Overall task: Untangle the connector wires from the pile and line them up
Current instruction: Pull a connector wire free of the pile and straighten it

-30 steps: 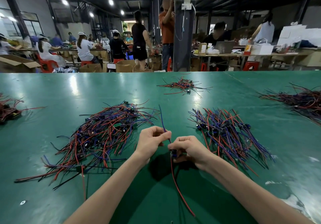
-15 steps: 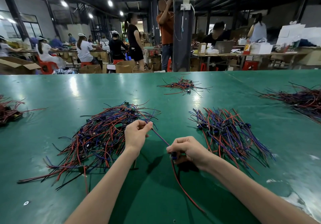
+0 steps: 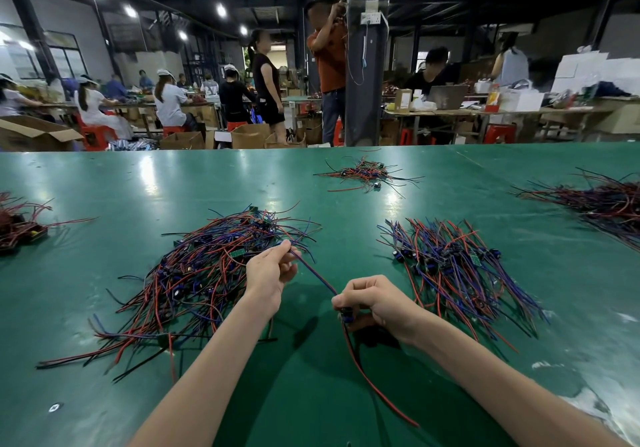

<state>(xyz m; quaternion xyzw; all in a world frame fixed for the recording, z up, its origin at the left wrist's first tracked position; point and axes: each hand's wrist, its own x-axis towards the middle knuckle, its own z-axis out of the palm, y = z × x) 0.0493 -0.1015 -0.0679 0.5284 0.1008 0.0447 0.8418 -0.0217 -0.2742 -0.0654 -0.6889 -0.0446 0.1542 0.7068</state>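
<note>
Left hand [image 3: 268, 273] is pinching the blue wire [image 3: 317, 275] at the tangled pile's [image 3: 194, 273] right edge. Right hand [image 3: 374, 302] is gripping the connector [image 3: 346, 315]; the blue wire is running taut between the hands. Red wire [image 3: 374, 387] is trailing toward the camera. Aligned bundle [image 3: 450, 266] is lying right of both on the green table [image 3: 138, 186].

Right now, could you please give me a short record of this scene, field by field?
table: green, glossy
left hand: pinches the held wire by its blue strand
right hand: grips its connector
held wire: blue strand stretched between the hands; red strand trails toward the person
tangled pile: left of the hands
lined-up bundle: right of the hands
other piles: three, farther out
</note>
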